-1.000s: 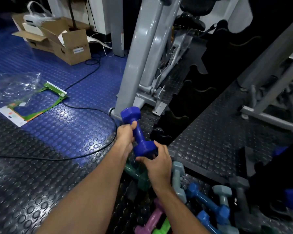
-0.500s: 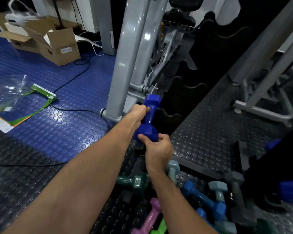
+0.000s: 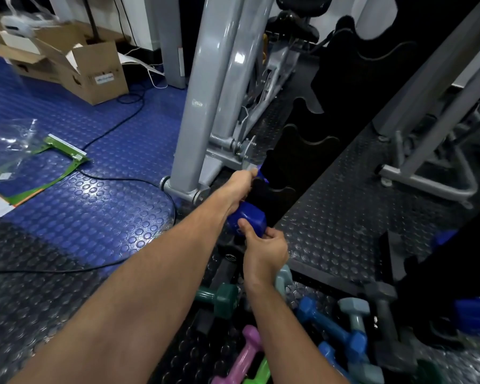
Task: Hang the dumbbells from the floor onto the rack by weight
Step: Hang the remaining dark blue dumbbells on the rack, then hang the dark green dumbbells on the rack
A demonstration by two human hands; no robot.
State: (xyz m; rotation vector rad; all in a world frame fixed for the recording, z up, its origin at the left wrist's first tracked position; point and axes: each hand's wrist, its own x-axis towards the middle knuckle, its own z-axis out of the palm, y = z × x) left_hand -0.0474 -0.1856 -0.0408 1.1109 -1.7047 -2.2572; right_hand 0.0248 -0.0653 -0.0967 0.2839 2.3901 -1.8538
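Note:
A dark blue dumbbell (image 3: 248, 219) sits at the lowest notch of the black scalloped rack (image 3: 302, 153). My left hand (image 3: 240, 187) is wrapped around its handle. My right hand (image 3: 263, 252) pinches its near head from below. The far head is mostly hidden behind the rack edge. Several dumbbells lie on the floor under my right arm: a green one (image 3: 219, 299), a pink one (image 3: 244, 356), a blue one (image 3: 333, 328), pale teal ones (image 3: 354, 311) and a lime one (image 3: 258, 372).
A grey exercise machine frame (image 3: 203, 106) stands just left of the rack. A black cable (image 3: 117, 178) runs across the blue studded floor. An open cardboard box (image 3: 89, 70) and a plastic bag with a leaflet (image 3: 25, 159) lie far left. Another grey frame (image 3: 427, 176) stands at the right.
Both hands carried the dark blue dumbbell away from me and to the right, from above the floor pile to the rack's lowest notch. The far head has passed behind the rack edge.

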